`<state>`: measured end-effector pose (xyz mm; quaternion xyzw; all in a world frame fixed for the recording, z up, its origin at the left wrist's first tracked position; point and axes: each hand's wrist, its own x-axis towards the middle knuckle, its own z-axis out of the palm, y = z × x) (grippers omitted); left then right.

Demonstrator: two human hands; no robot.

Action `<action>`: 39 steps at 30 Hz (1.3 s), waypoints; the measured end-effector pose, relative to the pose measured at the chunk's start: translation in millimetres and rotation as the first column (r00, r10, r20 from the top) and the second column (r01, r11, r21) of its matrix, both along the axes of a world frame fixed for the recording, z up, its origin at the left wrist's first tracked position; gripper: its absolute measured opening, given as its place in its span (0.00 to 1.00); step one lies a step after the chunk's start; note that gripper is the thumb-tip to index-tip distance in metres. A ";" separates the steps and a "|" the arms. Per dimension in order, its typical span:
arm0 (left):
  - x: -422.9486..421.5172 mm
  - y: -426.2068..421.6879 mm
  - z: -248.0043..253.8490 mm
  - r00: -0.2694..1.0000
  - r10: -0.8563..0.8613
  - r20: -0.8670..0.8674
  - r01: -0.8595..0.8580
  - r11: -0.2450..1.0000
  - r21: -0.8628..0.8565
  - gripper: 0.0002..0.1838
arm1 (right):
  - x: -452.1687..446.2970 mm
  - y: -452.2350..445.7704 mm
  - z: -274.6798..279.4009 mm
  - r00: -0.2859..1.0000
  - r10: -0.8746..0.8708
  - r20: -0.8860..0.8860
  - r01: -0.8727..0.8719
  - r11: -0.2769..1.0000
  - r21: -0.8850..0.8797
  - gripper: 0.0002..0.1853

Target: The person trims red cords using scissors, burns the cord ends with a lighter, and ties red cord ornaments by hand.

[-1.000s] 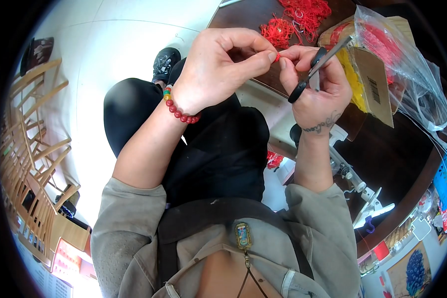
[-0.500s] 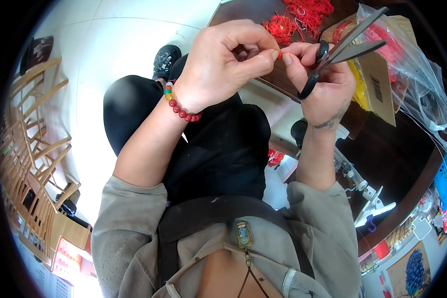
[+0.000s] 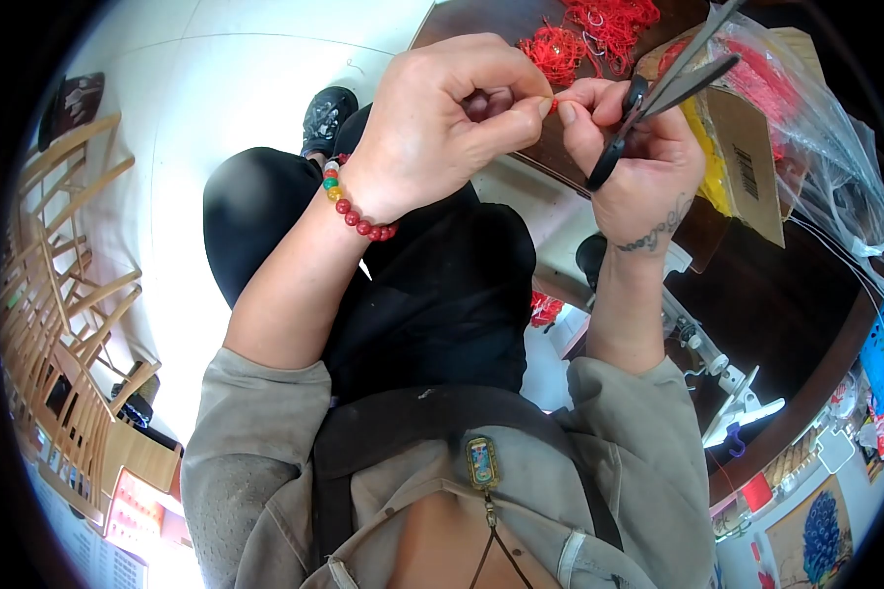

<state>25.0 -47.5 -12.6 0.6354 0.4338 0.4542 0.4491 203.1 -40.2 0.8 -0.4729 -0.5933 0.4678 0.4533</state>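
Between the fingertips of both hands is a small red knotted piece (image 3: 554, 105). My left hand (image 3: 452, 123) pinches its left side with thumb and forefinger; a beaded bracelet (image 3: 349, 213) circles that wrist. My right hand (image 3: 638, 157) pinches the other side. Black-handled scissors (image 3: 648, 103) hang on the right hand's fingers, their blades apart and pointing up and right. Beyond the hands, tangled red cords (image 3: 609, 29) lie on the dark table (image 3: 471, 25).
An open cardboard box (image 3: 751, 162) and a clear plastic bag (image 3: 825, 157) with red contents stand at the right. Below them is a white machine part (image 3: 742, 402). Wooden chairs (image 3: 69, 324) line the left side.
Both hands have risen slightly, the right also shifting right. The scissors have turned in the right hand and their blades, nearly together a second ago, have spread, then narrowed a little.
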 end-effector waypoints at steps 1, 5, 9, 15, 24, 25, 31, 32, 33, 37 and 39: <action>0.3 0.0 0.0 1.000 0.001 0.001 -0.001 1.000 -0.001 0.02 | -0.7 -0.4 0.1 1.000 -0.004 -0.005 0.004 1.000 -0.004 0.11; 0.0 0.2 0.1 1.000 -0.009 0.002 0.009 1.000 -0.001 0.02 | -1.5 -1.6 -0.4 1.000 -0.013 -0.022 0.013 1.000 -0.019 0.11; 0.4 0.9 -1.3 0.999 -0.028 0.034 0.029 0.999 -0.020 0.02 | -1.2 1.1 -2.1 0.992 -0.028 -0.127 0.020 0.998 -0.061 0.11; 2.4 -0.1 -1.0 0.996 -0.020 0.088 0.030 0.994 -0.108 0.01 | -1.5 0.8 3.6 0.984 -0.024 -0.177 0.004 0.993 -0.115 0.09; 2.8 -0.1 -1.7 0.998 -0.021 0.053 0.025 0.997 -0.078 0.02 | 4.5 -0.2 2.8 0.994 0.012 -0.108 -0.024 0.994 -0.107 0.10; 2.8 -0.1 -1.8 0.999 -0.022 0.045 0.025 0.997 -0.067 0.02 | 5.0 0.4 0.7 0.997 0.008 -0.081 -0.014 0.996 -0.084 0.11; 7.5 -2.8 -1.5 0.997 0.056 0.058 -0.053 0.997 -0.048 0.03 | 1.1 -0.4 1.3 1.000 -0.023 -0.012 0.022 0.998 -0.065 0.11; 7.2 -2.8 -1.6 0.997 0.052 0.051 -0.049 0.997 -0.055 0.03 | 0.6 -1.0 3.2 1.000 -0.014 0.015 0.015 0.998 -0.062 0.10; 6.9 -2.2 -2.6 0.997 0.046 0.064 -0.042 0.998 -0.050 0.03 | 0.0 -1.5 4.1 0.999 -0.006 0.041 0.009 0.998 -0.059 0.10; 3.0 0.2 -4.4 0.993 -0.018 0.112 0.028 0.996 -0.089 0.02 | -3.8 -2.6 -7.7 0.991 -0.075 -0.109 0.070 0.996 -0.049 0.12; 2.5 0.8 -3.7 0.990 -0.044 0.136 0.059 0.992 -0.111 0.02 | -5.8 -4.4 -8.6 0.985 -0.091 -0.148 0.085 0.995 -0.046 0.11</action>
